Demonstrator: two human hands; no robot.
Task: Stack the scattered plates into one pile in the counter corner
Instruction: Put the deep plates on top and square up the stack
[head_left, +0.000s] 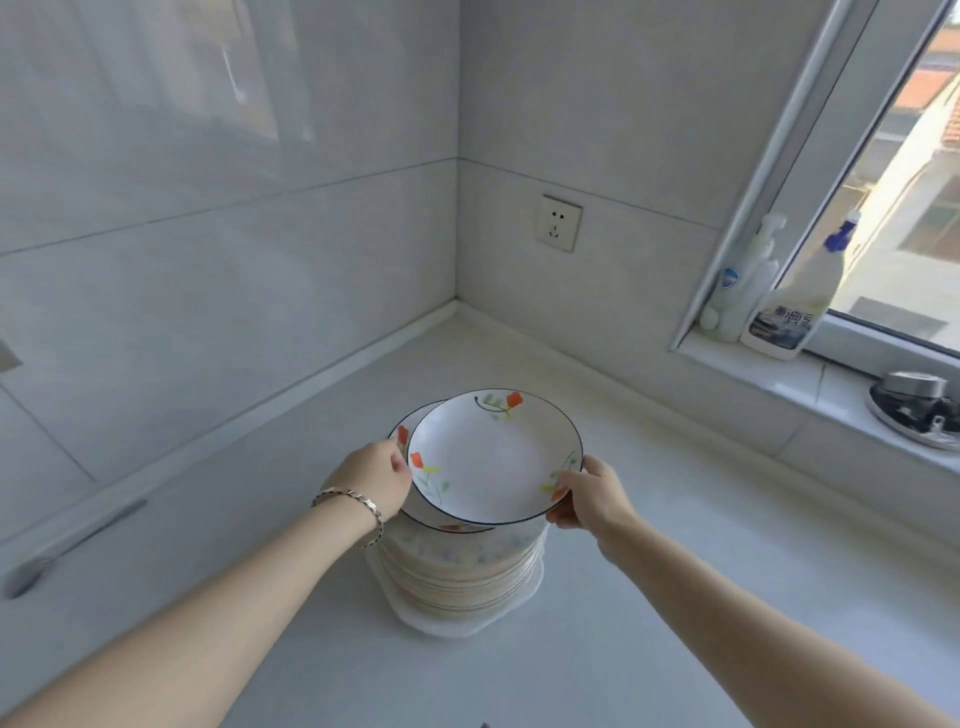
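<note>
I hold the round white ceramic plate with orange flowers and a thin dark rim just below the middle of the frame, above the tall pile of stacked plates that stands on the pale grey worktop. My left hand has its fingers closed on the plate's left edge, and it also lies against the rim of the like-patterned plate just under it, so I cannot tell which of the two it truly bears. My right hand pinches the lower right edge, thumb on top over the flower, the other fingers hidden beneath.

The plate is stiff, glazed and likely slick, brittle if knocked; I judge the rim at two opposite sides the safest hold, as now. It sits off-centre to the right of the plate below, so it wants sliding left before I let go. The pile is high and rests on a white square-cornered dish, so a hard set-down could rock it.

Toward the upper middle, the corner where the two tiled walls meet is bare, well apart from the pile. The white cleaner bottle and a metal thing stand on the windowsill at right, clear of my path.
</note>
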